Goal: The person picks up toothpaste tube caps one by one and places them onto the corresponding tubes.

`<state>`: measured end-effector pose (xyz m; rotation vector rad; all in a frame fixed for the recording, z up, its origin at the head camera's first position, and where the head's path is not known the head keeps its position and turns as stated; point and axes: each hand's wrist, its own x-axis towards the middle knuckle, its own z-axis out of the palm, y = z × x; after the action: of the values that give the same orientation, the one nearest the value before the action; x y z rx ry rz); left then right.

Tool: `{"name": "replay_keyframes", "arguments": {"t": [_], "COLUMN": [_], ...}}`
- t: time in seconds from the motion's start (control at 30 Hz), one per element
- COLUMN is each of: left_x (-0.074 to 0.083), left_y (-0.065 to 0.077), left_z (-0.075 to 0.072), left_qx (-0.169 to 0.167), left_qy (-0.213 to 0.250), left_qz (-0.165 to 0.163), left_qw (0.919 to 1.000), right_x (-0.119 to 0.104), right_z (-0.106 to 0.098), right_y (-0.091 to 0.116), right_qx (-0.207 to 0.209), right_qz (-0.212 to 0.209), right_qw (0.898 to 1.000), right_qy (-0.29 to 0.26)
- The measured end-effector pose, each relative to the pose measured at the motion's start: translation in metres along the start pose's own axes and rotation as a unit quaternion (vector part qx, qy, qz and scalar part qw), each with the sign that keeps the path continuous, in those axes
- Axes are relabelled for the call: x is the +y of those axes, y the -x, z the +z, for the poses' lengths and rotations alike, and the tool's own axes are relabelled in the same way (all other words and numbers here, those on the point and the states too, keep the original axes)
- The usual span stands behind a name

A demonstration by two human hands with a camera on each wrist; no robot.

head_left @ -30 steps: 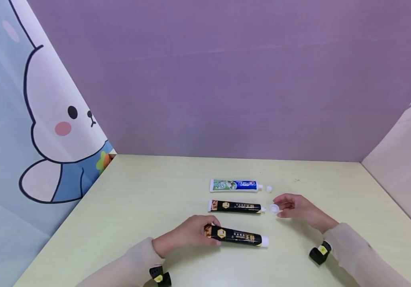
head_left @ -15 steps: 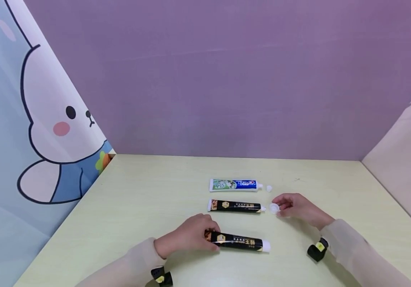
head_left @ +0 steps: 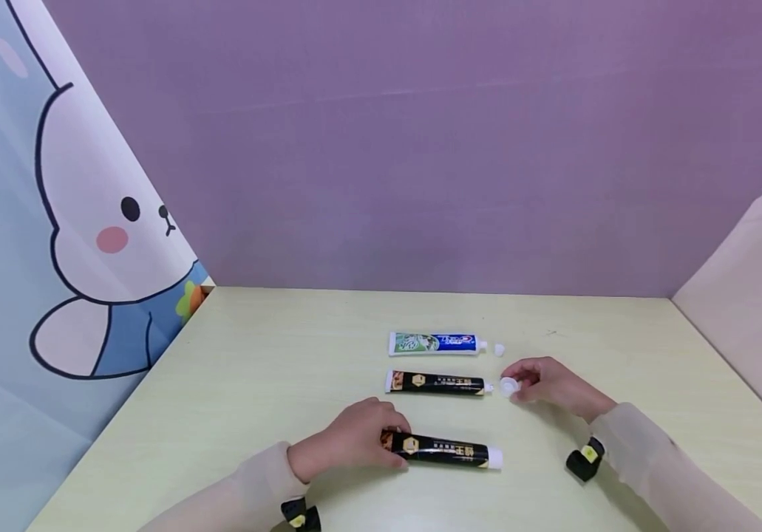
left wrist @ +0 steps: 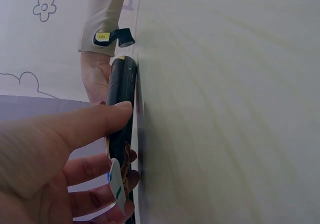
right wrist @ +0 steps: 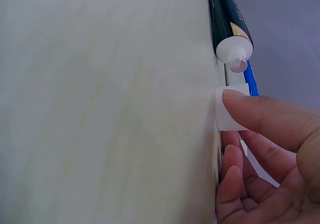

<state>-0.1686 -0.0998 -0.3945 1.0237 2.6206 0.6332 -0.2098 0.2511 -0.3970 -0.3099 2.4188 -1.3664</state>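
Observation:
My left hand (head_left: pixel 357 436) grips the crimped tail end of the nearest black toothpaste tube (head_left: pixel 447 450), whose white cap (head_left: pixel 495 458) is on and points right. In the left wrist view the thumb (left wrist: pixel 107 119) presses one side of this tube and the fingers curl behind it. A second black toothpaste tube (head_left: pixel 447 383) lies farther back, its nozzle (right wrist: pixel 238 65) bare. Just right of that nozzle, my right hand (head_left: pixel 556 384) pinches a loose white cap (right wrist: pixel 231 112) between thumb and fingers, close over the table.
At the back of the row lies a blue and green toothpaste tube (head_left: pixel 430 343), uncapped, with a small white cap (head_left: pixel 499 349) by its nozzle. A purple backdrop (head_left: pixel 420 185) rises behind the pale table (head_left: pixel 274 347).
My left hand's tube has come a little nearer the front edge and lies lower in view. My right hand stays by the loose cap, with only a slight shift.

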Motion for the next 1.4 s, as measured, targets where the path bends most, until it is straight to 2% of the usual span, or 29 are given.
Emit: {"name": "replay_keyframes", "arguments": {"t": [0.4,0.83,1.1,1.4], "left_x": [0.0025,0.0027,0.0015,-0.002], "left_y": [-0.0012,-0.002,-0.0013,0.0008], "left_z": [0.0009,0.0011,0.0012,0.0017], "left_qx": [0.011,0.016,0.012,0.005], "left_qy": [-0.042,-0.062,-0.05,-0.006], "left_qz": [0.018,0.025,0.016,-0.005], "left_qw": [0.9989,0.9976,0.9986,1.0], "right_x": [0.0016,-0.0034,-0.005,-0.0031], "right_z": [0.003,0.0056,0.0057,0.0026], "right_y": [-0.0017,0.0025,0.0035,0.0036], "right_qx": [0.004,0.019,0.023,0.015], "right_qz": [-0.01,0.013,0.025,0.029], "right_qw": [1.0,1.0,0.999,0.999], "right_qy": [0.02,0.019,0.013,-0.01]}}
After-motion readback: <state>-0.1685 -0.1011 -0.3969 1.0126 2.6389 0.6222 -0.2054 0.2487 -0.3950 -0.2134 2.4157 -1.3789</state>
